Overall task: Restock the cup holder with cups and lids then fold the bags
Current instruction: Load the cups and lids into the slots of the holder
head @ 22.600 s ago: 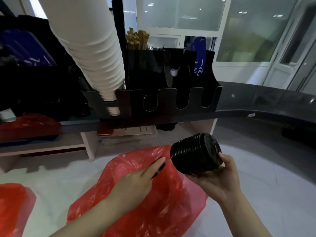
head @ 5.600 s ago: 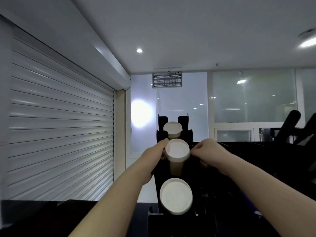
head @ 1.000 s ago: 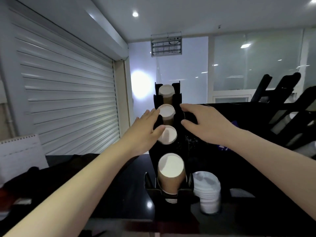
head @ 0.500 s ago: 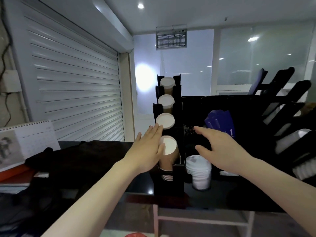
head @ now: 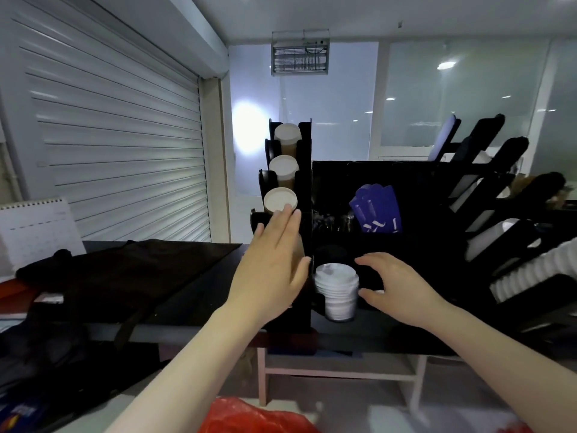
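Note:
The black cup holder [head: 304, 189] stands on the dark counter with stacked rows of brown cups [head: 282, 170] facing me, white rims showing. My left hand [head: 271, 270] is flat and spread in front of its lowest row, hiding that cup. A stack of white lids [head: 337, 290] sits in the slot just right of it. My right hand [head: 396, 287] hovers open beside those lids, thumb close to the stack, holding nothing. A red plastic bag [head: 253, 417] lies at the bottom edge of the view.
More black racks with white cup stacks [head: 537, 273] slant along the right. Blue packets [head: 376, 210] stand in a compartment behind the lids. A black cloth [head: 125, 270] and a desk calendar [head: 34, 232] lie on the counter at left, before a roller shutter.
The view has tilted down and pulled back. Both hands have dropped from the upper cup rows to the lowest row and the lid stack.

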